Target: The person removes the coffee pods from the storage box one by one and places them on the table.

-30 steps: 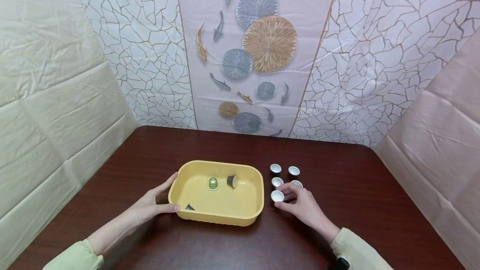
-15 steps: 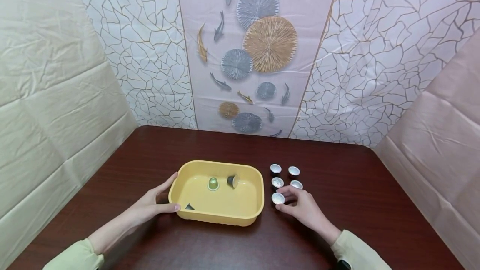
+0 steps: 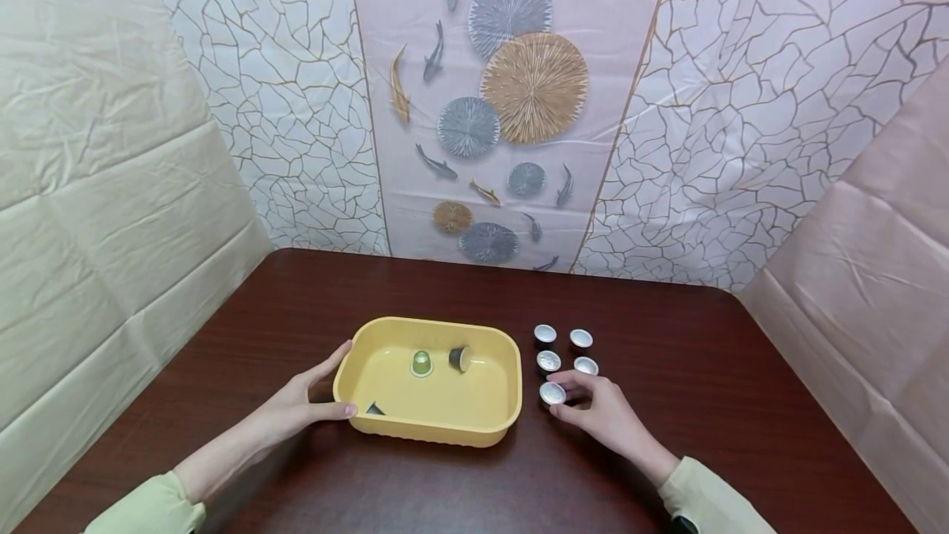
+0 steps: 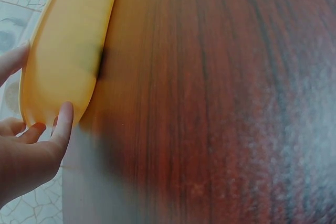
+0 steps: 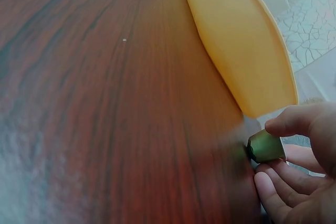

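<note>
A yellow tray (image 3: pixel 350 386) sits on the dark wooden table (image 3: pixel 460 484). My left hand (image 3: pixel 300 404) holds its left rim, thumb against the near corner; in the left wrist view the left hand (image 4: pixel 31 153) touches the tray's wall (image 4: pixel 68 61). Inside lie a green capsule (image 3: pixel 421 363), a dark capsule on its side (image 3: pixel 460 358) and a third dark one (image 3: pixel 374 409). My right hand (image 3: pixel 596 410) pinches a foil-topped capsule (image 3: pixel 552 393) just right of the tray; the right wrist view shows its olive body (image 5: pixel 266 146) between thumb and fingers (image 5: pixel 294 124).
Several more foil-topped capsules (image 3: pixel 563 348) stand in a cluster behind the right hand. Patterned wall panels (image 3: pixel 511 105) close off the table's back and sides. Bare wood stretches in front of the tray and to the far right.
My right hand has drawn slightly back toward me with the nearest capsule pinched, shifting it a little nearer. The left hand and tray have stayed put.
</note>
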`<state>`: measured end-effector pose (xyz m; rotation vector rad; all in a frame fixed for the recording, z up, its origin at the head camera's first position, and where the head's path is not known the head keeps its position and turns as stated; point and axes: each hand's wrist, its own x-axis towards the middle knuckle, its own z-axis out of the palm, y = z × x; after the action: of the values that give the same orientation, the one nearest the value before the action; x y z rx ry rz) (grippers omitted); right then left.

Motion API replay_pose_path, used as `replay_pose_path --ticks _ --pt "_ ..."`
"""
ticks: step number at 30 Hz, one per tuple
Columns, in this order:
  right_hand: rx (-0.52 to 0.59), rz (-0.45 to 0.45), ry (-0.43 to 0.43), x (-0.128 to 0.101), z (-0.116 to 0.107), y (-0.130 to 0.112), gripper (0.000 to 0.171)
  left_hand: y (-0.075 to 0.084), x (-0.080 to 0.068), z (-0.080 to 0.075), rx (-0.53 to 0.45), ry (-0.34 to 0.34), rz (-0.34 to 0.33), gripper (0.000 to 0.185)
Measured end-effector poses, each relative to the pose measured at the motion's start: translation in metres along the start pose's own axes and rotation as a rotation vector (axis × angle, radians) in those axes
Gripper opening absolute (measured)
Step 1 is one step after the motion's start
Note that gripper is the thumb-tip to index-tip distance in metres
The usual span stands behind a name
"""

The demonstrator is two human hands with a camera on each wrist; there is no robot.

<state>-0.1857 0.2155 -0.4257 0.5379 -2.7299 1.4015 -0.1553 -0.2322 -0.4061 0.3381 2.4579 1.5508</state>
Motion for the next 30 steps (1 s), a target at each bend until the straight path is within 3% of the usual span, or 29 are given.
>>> replay_pose_path --ticks 30 --pt "-0.011 0.020 0.029 0.0011 0.0053 0.0091 0.033 -0.0004 0.0010 0.0001 -0.012 -0.004 -0.020 0.093"
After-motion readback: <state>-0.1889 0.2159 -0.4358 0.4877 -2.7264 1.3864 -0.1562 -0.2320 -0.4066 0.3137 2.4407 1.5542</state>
